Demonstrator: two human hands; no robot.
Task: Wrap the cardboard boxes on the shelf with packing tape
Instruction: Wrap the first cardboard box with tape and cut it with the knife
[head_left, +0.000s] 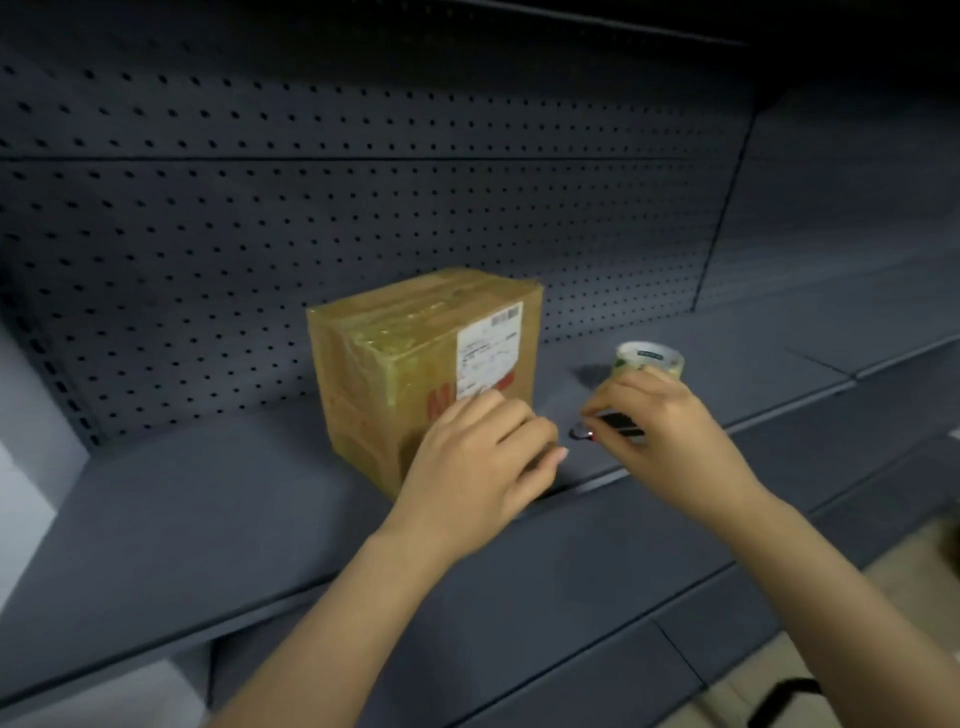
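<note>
A cardboard box wrapped in shiny clear tape stands on the dark grey shelf; it bears a white label and red lettering. My left hand rests against the box's lower front face with fingers curled. My right hand holds a small dark tool, likely a cutter or scissors, just right of the box. A roll of clear packing tape stands on the shelf behind my right hand, partly hidden by it.
A perforated dark back panel rises behind the shelf. Another shelf section adjoins on the right. Pale floor and a black object show at the lower right, below the shelf edge.
</note>
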